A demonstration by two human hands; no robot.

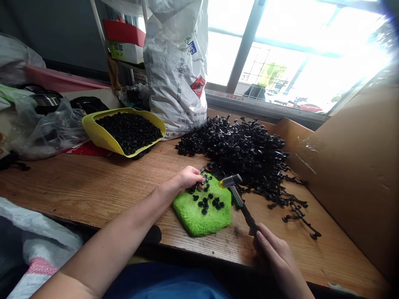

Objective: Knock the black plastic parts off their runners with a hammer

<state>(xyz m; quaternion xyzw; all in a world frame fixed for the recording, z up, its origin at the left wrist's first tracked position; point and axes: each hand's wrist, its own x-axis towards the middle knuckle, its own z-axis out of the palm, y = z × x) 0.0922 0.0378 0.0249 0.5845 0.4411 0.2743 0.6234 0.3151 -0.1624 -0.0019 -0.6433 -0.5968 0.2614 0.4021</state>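
Observation:
My left hand [190, 178] pinches a black moulded plastic strip [206, 178] over the far side of a folded green cloth [208, 222]. Several small black round plastic pieces [204, 204] lie loose on that cloth, in front of my fingers. My right hand [274, 249] is wrapped round the dark handle of a small hammer [237, 196]. The hammer's head, yellow at one end and black at the other, hangs just above the cloth's right edge, apart from the strip. My left fingertips partly hide the strip.
A large tangled heap of black moulded strips [246, 149] covers the back right, with stray strips [301, 218] beside it. A yellow scoop [124, 153] full of small black pieces stands at the left. Behind are a white printed sack [176, 70] and a cardboard wall [358, 166] at right.

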